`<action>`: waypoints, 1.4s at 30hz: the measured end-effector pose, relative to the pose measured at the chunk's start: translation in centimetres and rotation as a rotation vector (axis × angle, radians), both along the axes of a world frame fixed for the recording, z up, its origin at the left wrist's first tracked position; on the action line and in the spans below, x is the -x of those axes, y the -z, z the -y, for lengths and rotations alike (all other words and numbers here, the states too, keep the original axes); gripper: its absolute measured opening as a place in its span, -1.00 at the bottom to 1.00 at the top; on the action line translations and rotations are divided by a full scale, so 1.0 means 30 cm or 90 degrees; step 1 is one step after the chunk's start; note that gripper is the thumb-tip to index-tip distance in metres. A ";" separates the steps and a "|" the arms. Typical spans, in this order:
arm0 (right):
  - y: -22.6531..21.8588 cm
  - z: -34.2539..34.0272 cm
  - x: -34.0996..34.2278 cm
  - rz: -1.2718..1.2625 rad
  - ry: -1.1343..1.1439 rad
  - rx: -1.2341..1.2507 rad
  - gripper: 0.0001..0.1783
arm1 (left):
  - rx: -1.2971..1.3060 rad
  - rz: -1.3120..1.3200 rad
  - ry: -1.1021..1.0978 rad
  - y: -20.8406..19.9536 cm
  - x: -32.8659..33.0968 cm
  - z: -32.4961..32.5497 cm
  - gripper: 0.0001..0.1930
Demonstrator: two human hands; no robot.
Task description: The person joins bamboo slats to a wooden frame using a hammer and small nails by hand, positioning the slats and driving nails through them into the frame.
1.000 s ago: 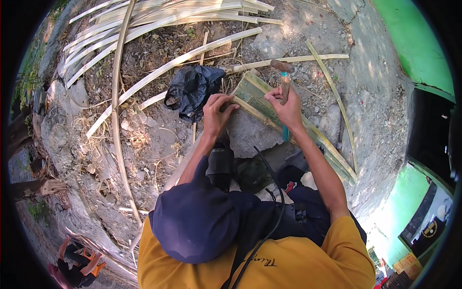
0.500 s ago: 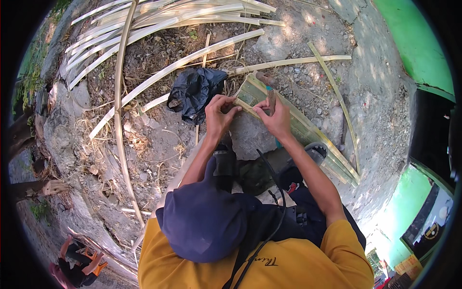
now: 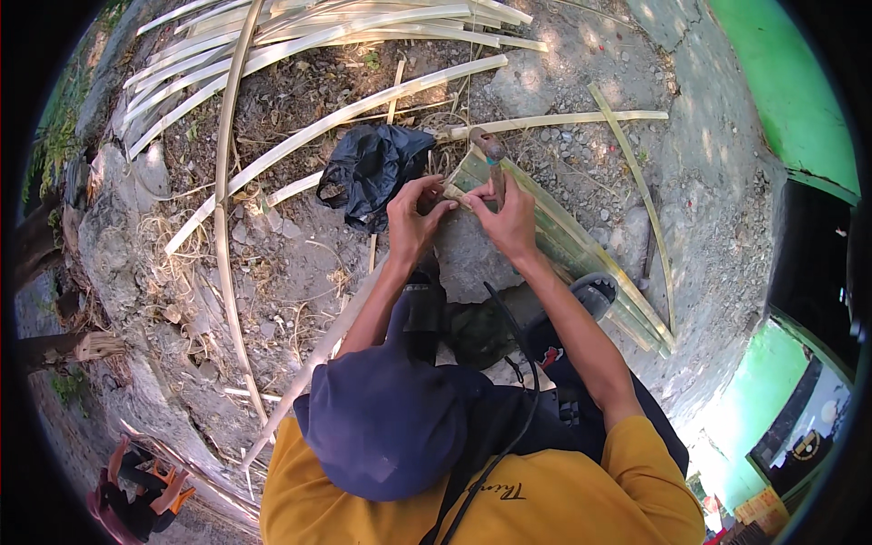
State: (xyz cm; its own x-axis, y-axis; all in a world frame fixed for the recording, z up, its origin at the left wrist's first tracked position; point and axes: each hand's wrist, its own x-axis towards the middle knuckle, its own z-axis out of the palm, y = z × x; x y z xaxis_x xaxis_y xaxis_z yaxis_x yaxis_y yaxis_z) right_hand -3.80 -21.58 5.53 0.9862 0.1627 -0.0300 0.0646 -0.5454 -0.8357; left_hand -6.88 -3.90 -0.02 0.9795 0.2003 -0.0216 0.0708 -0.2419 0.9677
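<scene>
My right hand (image 3: 505, 223) is closed around a hammer (image 3: 488, 143), its head pointing up and away from me. The thumb and forefinger of that hand also reach to a short bamboo strip (image 3: 459, 193) at the corner of a bamboo slat panel (image 3: 581, 238). My left hand (image 3: 413, 218) pinches the strip's left end, fingers curled, with the thumb close to the right hand's fingertips. Anything small between the fingertips is too fine to make out. The panel slants down to the right, beside my right foot.
A crumpled black plastic bag (image 3: 374, 173) lies left of my hands. Long split bamboo strips (image 3: 336, 118) spread across the ground at the far left, with a loose strip (image 3: 640, 182) at right. A green wall (image 3: 781, 82) stands right. Another person (image 3: 136, 495) is at the lower left.
My right hand has moved left and slightly away from me with the hammer, nearer to my left hand. The left hand stays at the panel's corner.
</scene>
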 end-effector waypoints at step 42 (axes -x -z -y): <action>-0.099 0.175 -0.074 0.055 0.196 -0.055 -0.65 | -0.430 0.370 0.661 0.067 -0.046 0.104 -0.58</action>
State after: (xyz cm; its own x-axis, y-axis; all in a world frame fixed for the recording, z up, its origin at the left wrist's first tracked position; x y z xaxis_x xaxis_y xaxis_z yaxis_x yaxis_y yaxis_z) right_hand -1.58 -26.83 8.50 0.9879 -0.1446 0.0564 -0.0198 -0.4774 -0.8784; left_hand -5.49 -7.03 -2.02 0.5185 -0.8179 0.2496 -0.8037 -0.3663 0.4690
